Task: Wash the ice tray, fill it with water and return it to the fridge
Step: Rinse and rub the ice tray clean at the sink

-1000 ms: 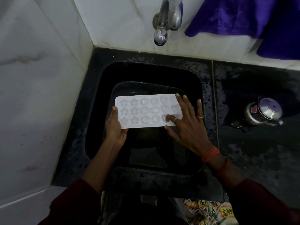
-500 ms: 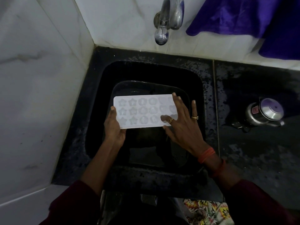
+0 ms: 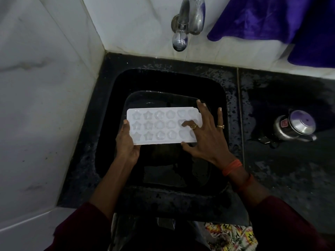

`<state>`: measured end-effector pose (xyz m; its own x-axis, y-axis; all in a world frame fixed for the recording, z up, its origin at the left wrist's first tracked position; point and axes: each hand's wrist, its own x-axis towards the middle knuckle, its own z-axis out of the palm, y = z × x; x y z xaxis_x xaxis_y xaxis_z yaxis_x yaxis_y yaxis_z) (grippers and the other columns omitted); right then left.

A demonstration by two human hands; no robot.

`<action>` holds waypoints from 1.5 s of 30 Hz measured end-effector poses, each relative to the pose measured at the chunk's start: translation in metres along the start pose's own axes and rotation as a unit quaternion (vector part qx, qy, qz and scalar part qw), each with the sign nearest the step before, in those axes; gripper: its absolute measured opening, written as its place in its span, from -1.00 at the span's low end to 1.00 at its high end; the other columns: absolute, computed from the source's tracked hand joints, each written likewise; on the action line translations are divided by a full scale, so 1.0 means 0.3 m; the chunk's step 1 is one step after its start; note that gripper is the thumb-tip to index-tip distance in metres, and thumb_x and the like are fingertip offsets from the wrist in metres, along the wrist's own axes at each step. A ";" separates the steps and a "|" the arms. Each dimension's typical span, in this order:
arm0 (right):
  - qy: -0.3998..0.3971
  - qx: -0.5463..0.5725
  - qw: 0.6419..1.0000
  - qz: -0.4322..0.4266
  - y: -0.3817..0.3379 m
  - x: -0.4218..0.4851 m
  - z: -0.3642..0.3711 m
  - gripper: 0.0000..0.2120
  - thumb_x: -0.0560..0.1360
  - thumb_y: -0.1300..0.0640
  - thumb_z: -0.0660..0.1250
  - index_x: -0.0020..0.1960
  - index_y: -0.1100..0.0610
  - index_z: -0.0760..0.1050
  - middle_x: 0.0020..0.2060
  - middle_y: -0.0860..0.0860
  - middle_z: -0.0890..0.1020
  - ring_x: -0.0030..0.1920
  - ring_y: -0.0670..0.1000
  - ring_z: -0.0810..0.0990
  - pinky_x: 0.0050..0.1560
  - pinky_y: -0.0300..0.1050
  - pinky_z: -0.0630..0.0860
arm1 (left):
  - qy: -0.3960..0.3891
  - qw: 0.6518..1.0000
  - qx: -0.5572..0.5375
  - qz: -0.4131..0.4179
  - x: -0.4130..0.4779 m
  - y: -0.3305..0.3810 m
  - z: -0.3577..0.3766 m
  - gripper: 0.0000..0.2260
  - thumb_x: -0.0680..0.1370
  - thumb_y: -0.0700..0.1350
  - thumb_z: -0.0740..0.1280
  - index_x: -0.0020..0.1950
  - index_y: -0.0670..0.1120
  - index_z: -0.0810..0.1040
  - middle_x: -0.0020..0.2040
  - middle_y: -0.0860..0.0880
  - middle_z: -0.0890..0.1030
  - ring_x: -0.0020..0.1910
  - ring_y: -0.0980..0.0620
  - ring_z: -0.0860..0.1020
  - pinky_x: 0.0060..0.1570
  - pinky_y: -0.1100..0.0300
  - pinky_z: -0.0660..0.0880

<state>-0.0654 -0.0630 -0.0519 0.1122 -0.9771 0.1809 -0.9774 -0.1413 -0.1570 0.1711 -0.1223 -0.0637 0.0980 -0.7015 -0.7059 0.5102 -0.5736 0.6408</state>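
Note:
A white plastic ice tray with star, flower and heart cavities is held level over the black sink. My left hand grips its left end, thumb on top and fingers underneath. Over the tray's right end lies my right hand, fingers spread. Its thumb touches the near edge and its bent index fingertip presses into a middle-row cavity. The steel tap juts from the wall above the sink, and I see no water stream.
A dark glossy basin sits inside the sink under the tray. A steel lidded pot stands on the wet black counter to the right. A purple cloth hangs at the back right. White marble walls close the left and back.
My right index fingertip has shifted from the tray's near row to the middle row. The tray and my left hand have barely moved.

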 end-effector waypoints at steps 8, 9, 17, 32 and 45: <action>-0.054 -0.012 0.998 -0.018 0.000 0.018 0.014 -0.36 0.30 -0.35 0.26 0.25 -0.02 0.56 0.61 0.25 -0.02 0.62 0.26 -0.06 0.53 0.34 -0.28 | 0.006 1.000 0.005 -0.009 -0.006 -0.015 -0.005 -0.61 0.70 0.11 0.21 0.32 -0.13 0.60 0.15 -0.13 0.72 0.04 -0.12 0.73 -0.19 -0.01 0.69; -0.061 -0.015 0.998 -0.022 0.001 0.019 0.015 -0.35 0.29 -0.37 0.26 0.25 -0.03 0.56 0.61 0.25 -0.04 0.62 0.27 -0.07 0.53 0.35 -0.26 | 0.006 1.000 0.007 -0.009 -0.006 -0.015 -0.007 -0.63 0.70 0.10 0.21 0.30 -0.13 0.61 0.13 -0.12 0.73 0.02 -0.10 0.73 -0.21 0.00 0.69; -0.061 -0.042 0.996 -0.045 -0.002 0.026 0.021 -0.35 0.34 -0.36 0.26 0.26 0.03 0.53 0.61 0.29 -0.05 0.62 0.28 -0.08 0.52 0.43 -0.14 | 0.004 1.000 0.009 0.004 -0.003 -0.014 -0.003 -0.62 0.70 0.10 0.21 0.34 -0.12 0.59 0.17 -0.12 0.72 0.07 -0.11 0.72 -0.15 -0.01 0.68; -0.052 -0.047 0.996 -0.054 0.005 0.047 -0.005 -0.33 0.25 -0.43 0.28 0.21 -0.06 0.59 0.61 0.25 -0.01 0.62 0.25 -0.03 0.52 0.41 -0.21 | 0.001 1.000 0.014 0.002 -0.010 0.004 -0.005 -0.64 0.71 0.07 0.20 0.34 -0.13 0.58 0.14 -0.12 0.72 0.00 -0.08 0.74 -0.25 0.03 0.67; -0.037 -0.076 0.995 -0.046 0.022 0.053 -0.029 -0.33 0.24 -0.51 0.28 0.14 -0.09 0.63 0.61 0.21 0.07 0.61 0.24 0.04 0.52 0.39 -0.25 | -0.003 1.000 0.018 0.007 -0.008 0.018 0.005 -0.62 0.71 0.08 0.20 0.36 -0.14 0.57 0.16 -0.12 0.72 0.06 -0.11 0.72 -0.14 -0.02 0.70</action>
<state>-0.0716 -0.0781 -0.0416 0.2095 -0.9710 0.1152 -0.9777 -0.2101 0.0075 0.1723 -0.1244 -0.0580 0.0996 -0.7116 -0.6955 0.4786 -0.5786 0.6605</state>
